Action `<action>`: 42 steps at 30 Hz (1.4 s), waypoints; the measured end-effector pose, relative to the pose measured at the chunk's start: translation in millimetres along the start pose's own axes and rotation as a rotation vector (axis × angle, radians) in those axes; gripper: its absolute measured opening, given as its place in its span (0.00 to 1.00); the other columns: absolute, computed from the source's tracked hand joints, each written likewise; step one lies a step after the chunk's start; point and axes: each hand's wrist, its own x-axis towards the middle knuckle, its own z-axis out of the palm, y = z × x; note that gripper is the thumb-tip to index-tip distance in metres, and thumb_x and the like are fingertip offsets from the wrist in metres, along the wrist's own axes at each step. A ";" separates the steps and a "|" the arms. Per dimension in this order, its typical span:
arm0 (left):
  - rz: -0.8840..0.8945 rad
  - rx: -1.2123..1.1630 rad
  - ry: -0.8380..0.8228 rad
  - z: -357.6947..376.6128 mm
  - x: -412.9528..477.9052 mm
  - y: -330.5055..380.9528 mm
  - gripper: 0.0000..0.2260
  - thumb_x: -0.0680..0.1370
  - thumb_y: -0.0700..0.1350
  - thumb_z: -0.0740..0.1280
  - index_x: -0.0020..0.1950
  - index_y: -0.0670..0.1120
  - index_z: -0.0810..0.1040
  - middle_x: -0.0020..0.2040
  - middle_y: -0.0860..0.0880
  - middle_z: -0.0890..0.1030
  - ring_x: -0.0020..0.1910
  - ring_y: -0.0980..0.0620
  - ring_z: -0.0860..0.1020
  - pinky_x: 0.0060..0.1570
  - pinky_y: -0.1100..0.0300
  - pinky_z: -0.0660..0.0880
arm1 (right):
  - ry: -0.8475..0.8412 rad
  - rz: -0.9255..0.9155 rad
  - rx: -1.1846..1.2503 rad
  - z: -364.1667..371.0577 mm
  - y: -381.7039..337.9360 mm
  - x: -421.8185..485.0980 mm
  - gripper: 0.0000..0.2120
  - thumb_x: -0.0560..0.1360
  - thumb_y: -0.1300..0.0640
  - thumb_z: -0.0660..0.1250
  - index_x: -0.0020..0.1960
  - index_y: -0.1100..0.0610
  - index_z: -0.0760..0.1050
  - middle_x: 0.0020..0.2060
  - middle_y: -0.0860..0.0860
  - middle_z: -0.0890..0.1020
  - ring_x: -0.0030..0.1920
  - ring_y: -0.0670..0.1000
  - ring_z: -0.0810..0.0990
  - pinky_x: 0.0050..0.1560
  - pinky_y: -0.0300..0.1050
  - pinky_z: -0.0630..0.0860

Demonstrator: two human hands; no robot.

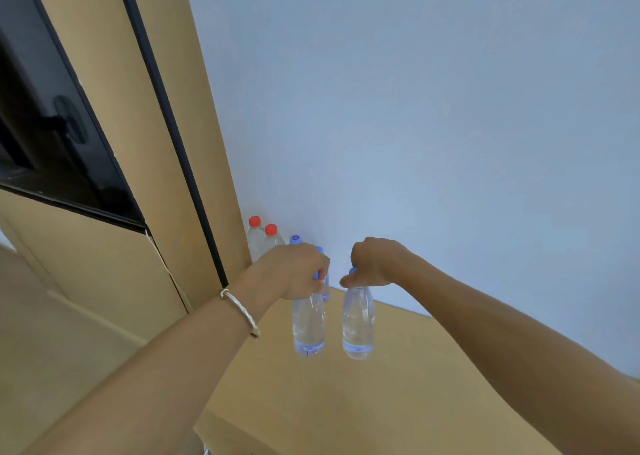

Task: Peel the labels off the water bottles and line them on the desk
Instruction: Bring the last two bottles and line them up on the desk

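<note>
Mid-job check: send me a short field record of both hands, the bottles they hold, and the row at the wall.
left hand: grips left bottle at its blue cap
right hand: grips right bottle at its blue cap
labels: none visible on either held bottle
wall row: far red-capped bottle, near red-capped bottle, blue-capped bottle, one more mostly hidden behind the left hand
desk: cannot tell whether the held bottles rest on it

Grips a clear bottle (309, 323) by its cap with the left hand (294, 271); pinches a second bottle (358, 323) likewise with the right hand (375, 264). Shows red-capped bottles (262, 238) behind.
</note>
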 end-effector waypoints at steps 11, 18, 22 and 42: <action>0.239 -0.126 0.029 26.0 72.7 -49.1 0.10 0.79 0.49 0.65 0.58 0.48 0.77 0.56 0.49 0.73 0.56 0.47 0.74 0.45 0.59 0.64 | -0.075 0.238 -0.019 18.8 -6.2 39.7 0.15 0.73 0.43 0.65 0.41 0.55 0.73 0.37 0.49 0.73 0.39 0.54 0.75 0.38 0.42 0.69; 0.337 -0.089 0.030 60.4 112.3 -45.8 0.10 0.78 0.51 0.66 0.57 0.52 0.77 0.57 0.51 0.75 0.55 0.49 0.75 0.46 0.59 0.61 | -0.104 0.342 0.050 49.6 7.0 40.2 0.17 0.74 0.44 0.64 0.50 0.57 0.78 0.41 0.50 0.76 0.40 0.53 0.76 0.37 0.42 0.69; 0.362 -0.052 0.025 72.1 132.7 -37.1 0.10 0.77 0.51 0.66 0.57 0.52 0.77 0.57 0.51 0.75 0.49 0.50 0.73 0.49 0.57 0.64 | -0.102 0.390 0.071 64.0 23.4 44.2 0.16 0.73 0.44 0.65 0.48 0.57 0.78 0.41 0.50 0.77 0.40 0.53 0.77 0.38 0.42 0.69; 0.349 0.035 -0.020 112.2 236.7 -55.9 0.09 0.79 0.45 0.62 0.57 0.50 0.77 0.56 0.49 0.74 0.47 0.46 0.75 0.43 0.57 0.65 | -0.103 0.356 0.223 111.9 61.7 144.2 0.13 0.73 0.47 0.64 0.48 0.57 0.78 0.41 0.51 0.76 0.41 0.55 0.76 0.38 0.43 0.68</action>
